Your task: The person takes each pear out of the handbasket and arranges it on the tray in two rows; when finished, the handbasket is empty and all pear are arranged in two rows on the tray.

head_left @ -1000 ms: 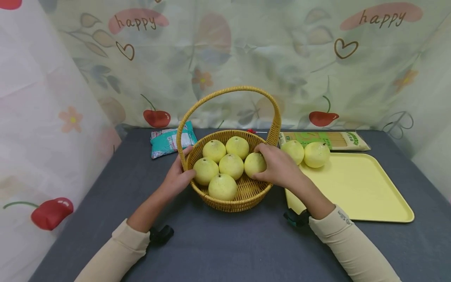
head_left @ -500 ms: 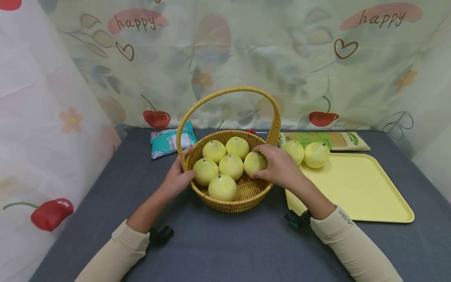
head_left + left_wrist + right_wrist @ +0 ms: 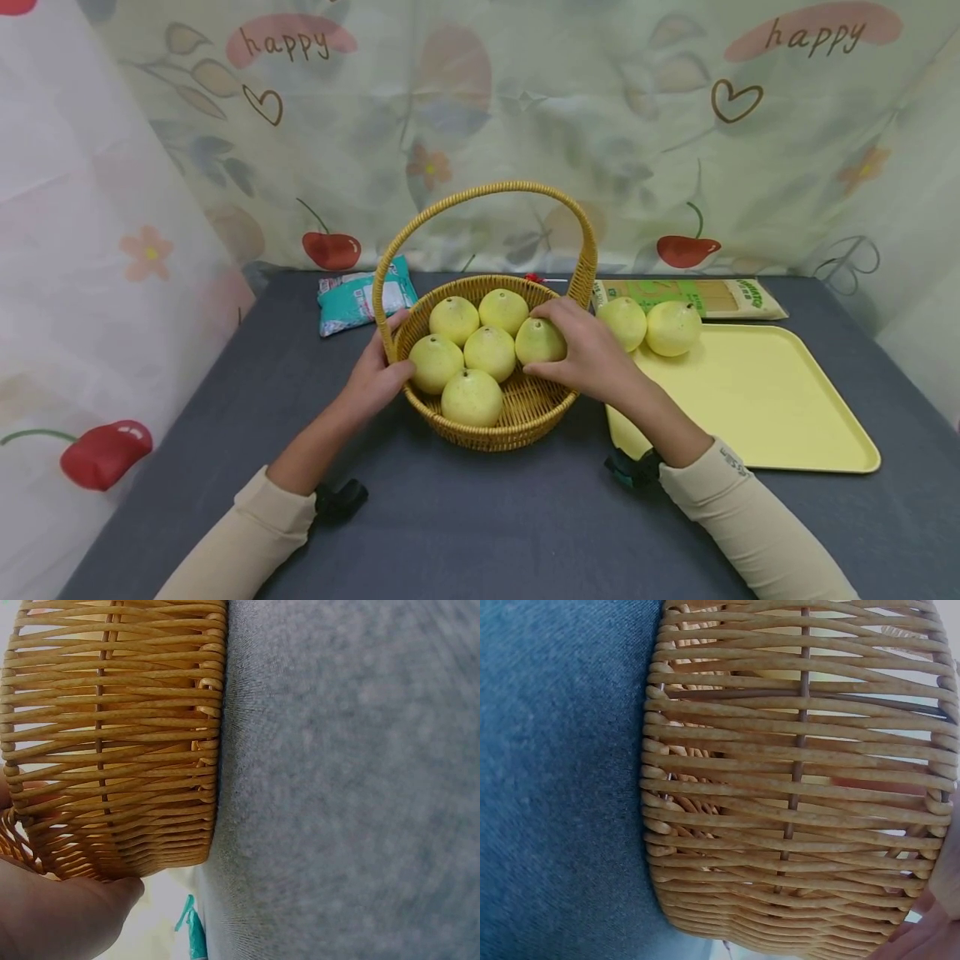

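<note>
A round wicker basket (image 3: pixel 495 437) with a tall arched handle stands mid-table, holding several round, pale yellow-green fruits (image 3: pixel 491 354). My left hand (image 3: pixel 377 371) grips its left rim, thumb over the edge. In the left wrist view, that thumb (image 3: pixel 64 911) lies against the basket's woven side (image 3: pixel 112 750). Inside the basket's right edge, my right hand (image 3: pixel 588 346) holds one fruit (image 3: pixel 538 342) between thumb and fingers. From the right wrist view, the wicker wall (image 3: pixel 795 787) hides most of that hand, with only part of it (image 3: pixel 922 930) showing at lower right.
Right of the basket lies a yellow tray (image 3: pixel 757 400), with two more pale fruits (image 3: pixel 672 327) at its back left corner. Behind it is a long flat packet (image 3: pixel 720 298). A teal packet (image 3: pixel 352 302) sits at back left. A printed curtain (image 3: pixel 480 125) closes the back.
My right hand and the fruit it holds have shifted slightly left and away from me, towards the other fruits. The left hand keeps its grip on the rim.
</note>
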The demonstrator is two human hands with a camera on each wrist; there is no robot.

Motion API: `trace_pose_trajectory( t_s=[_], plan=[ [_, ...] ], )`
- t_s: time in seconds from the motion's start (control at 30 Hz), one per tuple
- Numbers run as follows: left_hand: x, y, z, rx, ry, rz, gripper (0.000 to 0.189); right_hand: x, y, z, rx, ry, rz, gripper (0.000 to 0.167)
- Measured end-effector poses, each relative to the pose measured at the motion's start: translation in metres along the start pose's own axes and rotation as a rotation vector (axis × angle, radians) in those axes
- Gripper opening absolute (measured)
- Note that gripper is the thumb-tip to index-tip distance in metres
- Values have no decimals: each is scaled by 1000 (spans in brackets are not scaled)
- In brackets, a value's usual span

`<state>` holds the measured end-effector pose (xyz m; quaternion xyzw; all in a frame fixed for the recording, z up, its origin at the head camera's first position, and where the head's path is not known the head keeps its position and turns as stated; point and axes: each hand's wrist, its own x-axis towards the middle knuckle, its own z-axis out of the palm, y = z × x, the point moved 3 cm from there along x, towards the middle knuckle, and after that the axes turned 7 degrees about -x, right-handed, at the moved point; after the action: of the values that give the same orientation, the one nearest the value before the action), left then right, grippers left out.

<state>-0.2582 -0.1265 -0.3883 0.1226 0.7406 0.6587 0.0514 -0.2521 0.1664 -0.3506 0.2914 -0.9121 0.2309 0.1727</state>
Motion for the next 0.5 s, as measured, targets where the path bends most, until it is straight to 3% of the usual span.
trace_pose_trajectory(
  t_s=[0.5],
  plan=[
    [0,1,0,4,-17,17,81,-2,5,0,89,32,26,65]
  ],
)
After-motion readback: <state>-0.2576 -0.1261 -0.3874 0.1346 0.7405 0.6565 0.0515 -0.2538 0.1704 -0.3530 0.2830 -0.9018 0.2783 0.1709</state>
